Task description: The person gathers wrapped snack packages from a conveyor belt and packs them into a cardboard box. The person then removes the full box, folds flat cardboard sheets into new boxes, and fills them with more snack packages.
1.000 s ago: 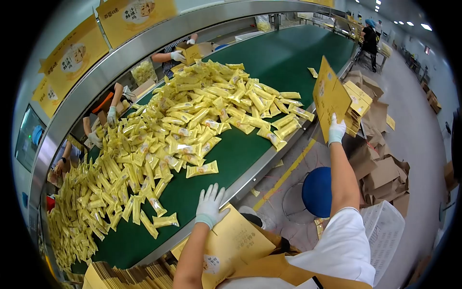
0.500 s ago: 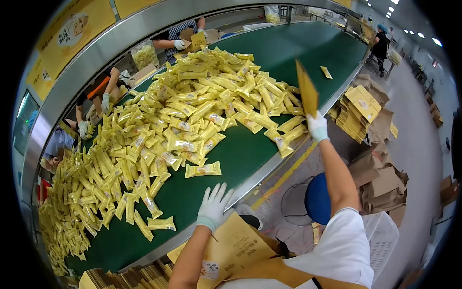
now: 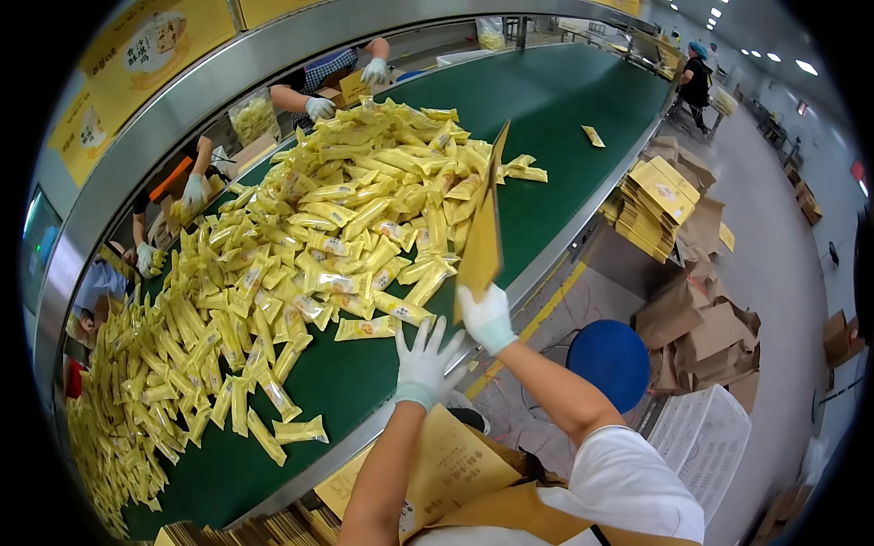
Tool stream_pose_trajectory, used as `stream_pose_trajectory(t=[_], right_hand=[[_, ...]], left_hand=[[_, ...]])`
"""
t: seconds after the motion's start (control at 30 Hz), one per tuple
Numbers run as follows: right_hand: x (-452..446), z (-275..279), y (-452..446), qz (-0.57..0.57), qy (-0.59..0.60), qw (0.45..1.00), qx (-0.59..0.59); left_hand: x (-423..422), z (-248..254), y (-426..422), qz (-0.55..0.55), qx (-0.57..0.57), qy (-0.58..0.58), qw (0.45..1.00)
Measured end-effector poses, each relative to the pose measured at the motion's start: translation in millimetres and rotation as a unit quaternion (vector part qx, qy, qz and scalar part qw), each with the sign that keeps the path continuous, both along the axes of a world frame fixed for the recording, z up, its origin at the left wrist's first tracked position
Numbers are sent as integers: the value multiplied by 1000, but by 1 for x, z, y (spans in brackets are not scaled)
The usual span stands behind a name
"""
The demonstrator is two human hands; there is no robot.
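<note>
My right hand (image 3: 487, 318), in a pale glove, grips the lower end of a flat yellow cardboard piece (image 3: 482, 232), which stands nearly upright against the pile of yellow packets (image 3: 364, 191) on the green conveyor belt (image 3: 564, 105). Just to its left, my left hand (image 3: 425, 364), also gloved, is spread with nothing in it, over the belt's near edge. One packet (image 3: 367, 328) lies right above my left fingertips. Below that hand, a printed yellow carton sheet (image 3: 455, 464) rests against my body.
A stack of yellow cartons (image 3: 660, 196), brown paper bags (image 3: 710, 328), a blue stool (image 3: 608, 364) and a white crate (image 3: 706, 441) are at the right. Folded cardboard (image 3: 273, 528) stands at the bottom. Co-workers' gloved hands (image 3: 320, 108) are across the belt.
My right hand has swung the cardboard leftward from the belt's right edge, and packets there have shifted left with it. My left hand, still spread, has moved slightly right.
</note>
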State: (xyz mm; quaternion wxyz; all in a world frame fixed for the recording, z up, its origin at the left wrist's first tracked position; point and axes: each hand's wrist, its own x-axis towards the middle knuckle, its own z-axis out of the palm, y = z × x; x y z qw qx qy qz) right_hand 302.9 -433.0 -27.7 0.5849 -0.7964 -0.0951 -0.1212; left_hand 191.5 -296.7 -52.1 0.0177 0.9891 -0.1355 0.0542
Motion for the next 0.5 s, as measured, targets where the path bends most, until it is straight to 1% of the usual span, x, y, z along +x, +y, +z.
stream_pose_trajectory(t=[0.07, 0.13, 0.2, 0.27, 0.33, 0.4, 0.47, 0.5], right_hand=[[-16, 22, -38, -6, 12, 999, -37], [-7, 28, -83, -58, -25, 998, 27], [9, 47, -131, -91, -89, 992, 11], [56, 25, -177, -160, -173, 972, -9], [107, 19, -206, -233, -203, 950, -38], [153, 28, -224, -294, -188, 933, -88], [202, 25, -241, -339, -176, 913, -145], [220, 28, -246, -364, -130, 908, -162]], left_hand=[[1, 1, 0, 6, 14, 11, 1000], [1, 0, 0, 3, -2, 21, 1000], [3, -7, -1, -13, -39, 36, 999], [9, -13, -6, -45, -54, 60, 996], [18, -16, -12, -68, -67, 64, 993], [28, -16, -18, -82, -75, 51, 992], [39, -14, -23, -91, -98, 62, 989], [45, -13, -26, -95, -111, 68, 987]])
